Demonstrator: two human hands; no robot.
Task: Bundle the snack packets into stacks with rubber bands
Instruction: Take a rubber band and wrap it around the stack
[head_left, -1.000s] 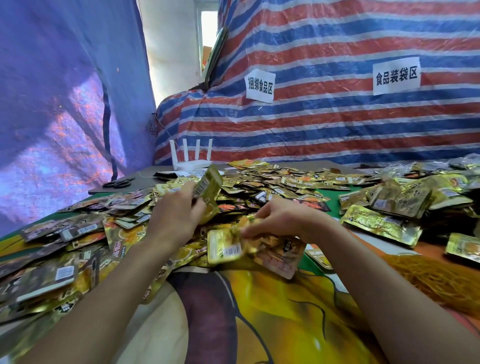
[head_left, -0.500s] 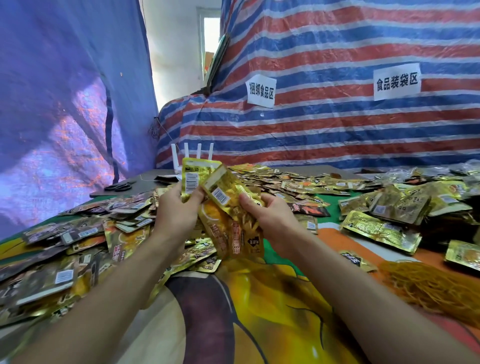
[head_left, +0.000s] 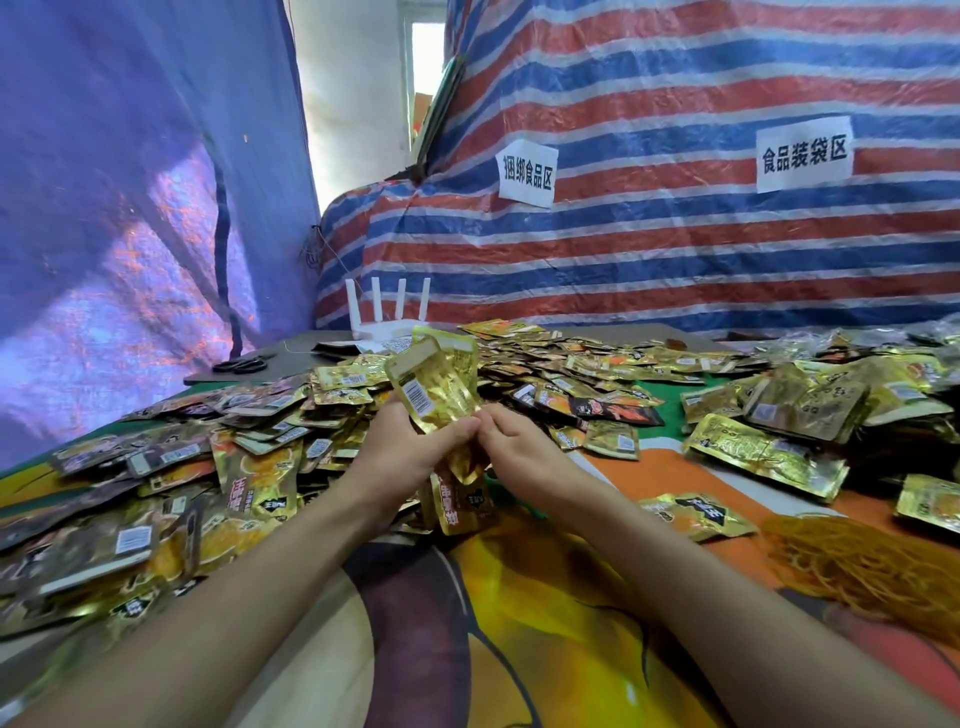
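Squaring up a handful of packets before the band goes on.

Both hands hold a small stack of gold snack packets (head_left: 436, 384) upright just above the bench (head_left: 519, 623), dead centre. The left hand (head_left: 410, 452) has its fingers wrapped round the lower part, and the right hand (head_left: 519, 452) pinches the bottom edge beside it. To do this well, I'd tap the edges flush and clamp the stack firmly in the left hand alone (foil looks slippery, so they may fan out). That frees the right hand to reach the rubber bands (head_left: 872, 566) heaped at four o'clock. Loose packets (head_left: 260, 431) lie piled from nine o'clock round to two.
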